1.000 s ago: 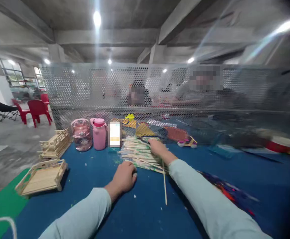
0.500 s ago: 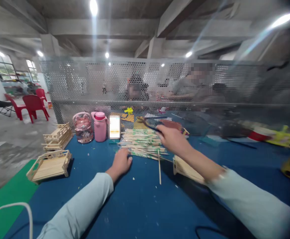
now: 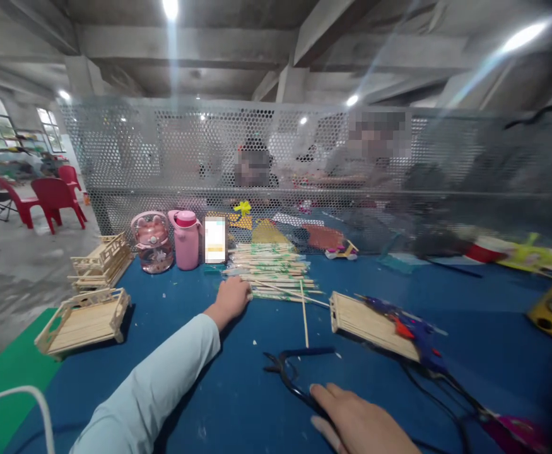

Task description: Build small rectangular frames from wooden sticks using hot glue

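At the left of the frame, a bed-like wooden model (image 3: 84,325) and, behind it, a group of railed stick pieces (image 3: 103,261) stand on the blue counter (image 3: 238,391); these look already assembled. Next to them, going right, are a clear pink bottle (image 3: 152,246), a pink flask (image 3: 187,246) and a lit phone (image 3: 216,243).

In the centre, the left hand (image 3: 233,296) rests with curled fingers at the near left edge of the bundle of sticks (image 3: 270,271). I cannot tell whether its grip is clamped on any stick. One loose stick (image 3: 305,315) lies just in front of the bundle.

At the lower centre are the pliers (image 3: 284,369), with their two handles spread. The right hand (image 3: 361,419) is over the nearer handle, its thumb and fingers apart from each other; whether this grip truly holds the handle, I cannot tell.

To the right, the glue gun (image 3: 415,337) lies across a flat wooden piece (image 3: 365,318), which has a low railing at its left end and seems to be only partly built. So, in my judgement, some pieces are complete, this one is midway, and many sticks remain unused.

Compared with half a second ago, the pliers and right hand are down from above the bundle to the lower part of the frame, the glue gun is uncovered, and the left hand keeps nearly the same place.
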Available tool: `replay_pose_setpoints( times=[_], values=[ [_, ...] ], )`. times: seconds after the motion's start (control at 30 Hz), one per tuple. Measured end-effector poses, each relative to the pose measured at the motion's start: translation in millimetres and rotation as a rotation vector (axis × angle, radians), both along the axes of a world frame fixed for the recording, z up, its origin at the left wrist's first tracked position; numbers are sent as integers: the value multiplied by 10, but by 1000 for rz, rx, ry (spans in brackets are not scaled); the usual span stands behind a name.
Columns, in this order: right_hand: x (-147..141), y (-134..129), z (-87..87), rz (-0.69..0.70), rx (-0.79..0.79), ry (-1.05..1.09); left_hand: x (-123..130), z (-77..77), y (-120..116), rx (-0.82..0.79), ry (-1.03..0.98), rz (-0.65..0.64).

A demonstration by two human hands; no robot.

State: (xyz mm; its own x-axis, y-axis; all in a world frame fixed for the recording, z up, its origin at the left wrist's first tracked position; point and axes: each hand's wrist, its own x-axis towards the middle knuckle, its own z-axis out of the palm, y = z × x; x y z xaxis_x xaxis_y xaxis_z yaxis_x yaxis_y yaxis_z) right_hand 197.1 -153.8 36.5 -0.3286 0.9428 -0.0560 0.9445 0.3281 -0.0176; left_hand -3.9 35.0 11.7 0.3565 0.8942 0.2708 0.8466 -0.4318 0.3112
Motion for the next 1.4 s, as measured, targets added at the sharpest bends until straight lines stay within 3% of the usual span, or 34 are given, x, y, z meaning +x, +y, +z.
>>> replay_pose_setpoints(
  times=[0.1,0.2,0.27,0.37,0.47,0.67,0.83,0.93,1.17,1.3,1.4],
  values=[
    [-119,221,361,29,-86,-59,-57,36,6,-19,-4,-50],
    [-184,650,514,52,-13,-62,-92,35,-2,-38,-28,-81],
    [-186,1043,494,43,78,-109,-87,12,-11,-44,-56,-75],
    [-163,1577,375,4,79,-127,-88,-18,-29,-43,-130,-42],
    [-167,1833,278,22,68,-132,-161,0,-48,-32,-258,-24],
    [-266,1814,260,110,240,-73,-329,119,-24,-10,-671,-31],
    [-269,1850,207,140,284,-3,-295,110,41,-62,-1051,32],
    [-265,1833,150,187,341,59,-243,102,25,-122,-1170,21],
    [-473,1654,60,244,436,237,45,139,-133,-130,-1193,-81],
    [-459,1631,36,255,456,249,173,107,-232,-116,-1069,-155],
    [-298,1704,70,297,410,151,90,84,-257,-92,-906,-180]
  ],
)
